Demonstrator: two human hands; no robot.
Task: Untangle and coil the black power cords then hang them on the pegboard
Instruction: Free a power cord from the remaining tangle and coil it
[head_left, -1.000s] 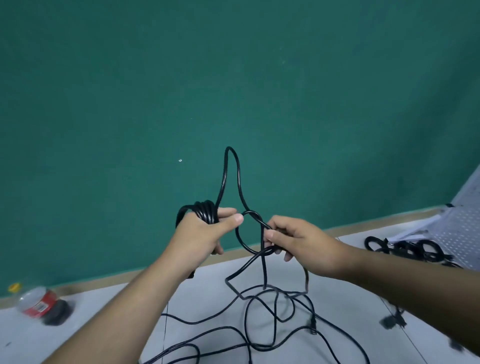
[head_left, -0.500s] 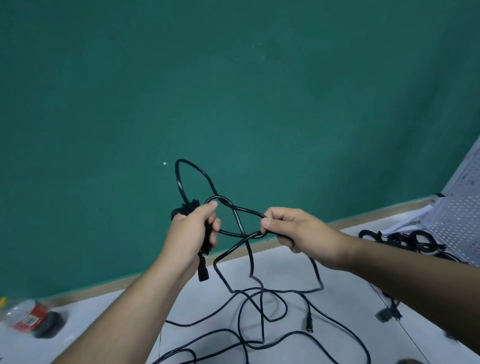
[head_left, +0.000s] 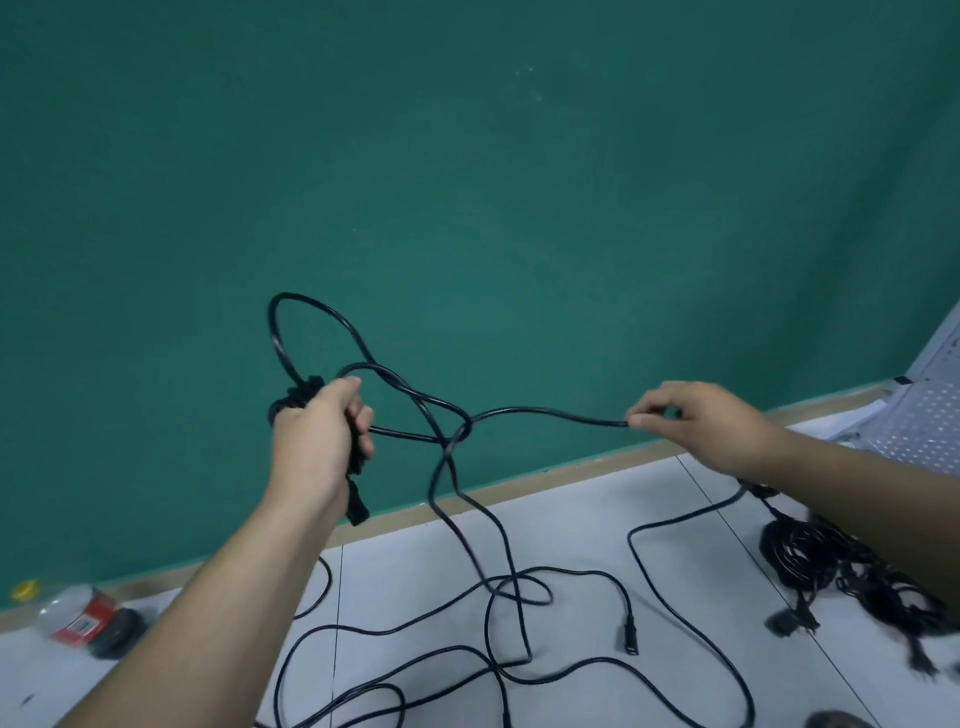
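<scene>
Your left hand (head_left: 322, 441) grips a small bundle (head_left: 291, 405) of black cord, with the fingers curled round it. A plug (head_left: 358, 512) hangs just under this hand. Your right hand (head_left: 691, 421) pinches one strand (head_left: 545, 413) between thumb and fingertips and holds it out to the right.

Between the hands this strand crosses other loops in a loose knot (head_left: 457, 431). From there the cord falls to the floor (head_left: 571, 519), where the rest lies in wide loops with a connector (head_left: 630, 636) among them.

I think you should not pull the strand hard, because this would probably tighten the knot. Give it some slack, see which loop lies on top, and pass the strand back through it. Hold the bundle firmly so that the finished turns do not fall open. After that, lay each new turn at the same size as the others.

The pegboard (head_left: 914, 426) leans at the right edge, and a pile (head_left: 810, 556) of other cords lies near it.

A bottle (head_left: 88, 618) lies by the wall at the left. It has a red label, but the writing is too blurred to read. I can see no other text or brand.
</scene>
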